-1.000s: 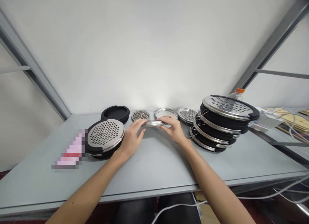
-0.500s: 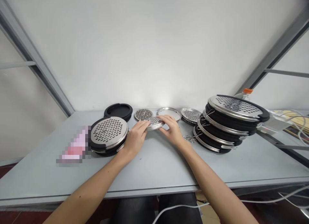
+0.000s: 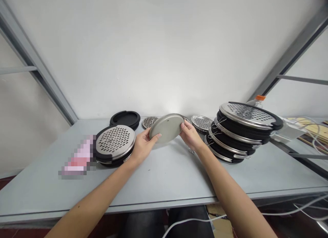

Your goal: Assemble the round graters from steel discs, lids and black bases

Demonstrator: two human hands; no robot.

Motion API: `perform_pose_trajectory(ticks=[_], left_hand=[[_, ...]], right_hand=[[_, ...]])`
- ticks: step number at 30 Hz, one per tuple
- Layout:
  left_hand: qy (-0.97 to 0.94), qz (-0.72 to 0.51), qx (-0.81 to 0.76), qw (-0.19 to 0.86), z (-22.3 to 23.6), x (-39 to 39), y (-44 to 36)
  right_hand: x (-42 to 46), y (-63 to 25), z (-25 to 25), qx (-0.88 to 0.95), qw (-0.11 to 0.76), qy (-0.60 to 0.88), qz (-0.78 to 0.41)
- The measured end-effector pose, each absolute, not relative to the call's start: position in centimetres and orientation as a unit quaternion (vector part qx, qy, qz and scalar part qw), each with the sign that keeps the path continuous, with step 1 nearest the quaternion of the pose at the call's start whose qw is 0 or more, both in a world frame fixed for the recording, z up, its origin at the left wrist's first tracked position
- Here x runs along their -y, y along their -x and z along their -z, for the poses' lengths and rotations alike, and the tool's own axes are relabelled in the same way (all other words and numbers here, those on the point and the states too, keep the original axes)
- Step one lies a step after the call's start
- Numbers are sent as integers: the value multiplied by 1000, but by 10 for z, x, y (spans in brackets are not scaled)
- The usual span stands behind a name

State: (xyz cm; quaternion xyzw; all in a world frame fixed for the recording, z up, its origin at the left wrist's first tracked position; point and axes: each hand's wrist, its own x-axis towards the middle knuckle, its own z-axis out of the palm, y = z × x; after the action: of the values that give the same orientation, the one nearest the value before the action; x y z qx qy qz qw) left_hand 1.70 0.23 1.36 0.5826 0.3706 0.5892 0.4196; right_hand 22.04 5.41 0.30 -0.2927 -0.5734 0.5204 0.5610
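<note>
Between my two hands a round metal plate (image 3: 166, 130) is held tilted above the table, its smooth greyish face turned toward me. My left hand (image 3: 143, 145) grips the left edge, thumb on the face and fingers behind. On the right edge, my right hand (image 3: 192, 136) pinches the rim. Left of my left hand sits a round grater (image 3: 115, 139) with a perforated metal top and black rim. Behind the plate, partly hidden, lies a rough grating disc (image 3: 148, 122). Another perforated disc (image 3: 201, 123) lies beyond my right hand.
A leaning stack of black-rimmed graters (image 3: 242, 137) with wire loops stands at the right. An orange-capped bottle (image 3: 259, 102) is behind it. A black round base (image 3: 125, 119) lies at back left, and a pixelated pink item (image 3: 80, 156) on the grey table (image 3: 159, 183).
The plate has been raised and tipped up: its perforated face was on top before, and now its smooth face shows. Both hands have shifted their hold on its edges.
</note>
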Motion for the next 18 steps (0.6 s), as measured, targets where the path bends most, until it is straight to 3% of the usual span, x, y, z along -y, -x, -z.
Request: perform_pose_trajectory(ticks=[5,12,18], left_hand=[[-596,-555,-365,450,-13,0,-17],[-627,-614,-382,290,-14,5,-19],[-658,-561,-373,337,-15,9,-19]], right_hand=[[-53,-222,-5,572,571,298,-507],[-50,-227,-8,587,557,295,-508],[-48,-225,-4,562,536,309,-549]])
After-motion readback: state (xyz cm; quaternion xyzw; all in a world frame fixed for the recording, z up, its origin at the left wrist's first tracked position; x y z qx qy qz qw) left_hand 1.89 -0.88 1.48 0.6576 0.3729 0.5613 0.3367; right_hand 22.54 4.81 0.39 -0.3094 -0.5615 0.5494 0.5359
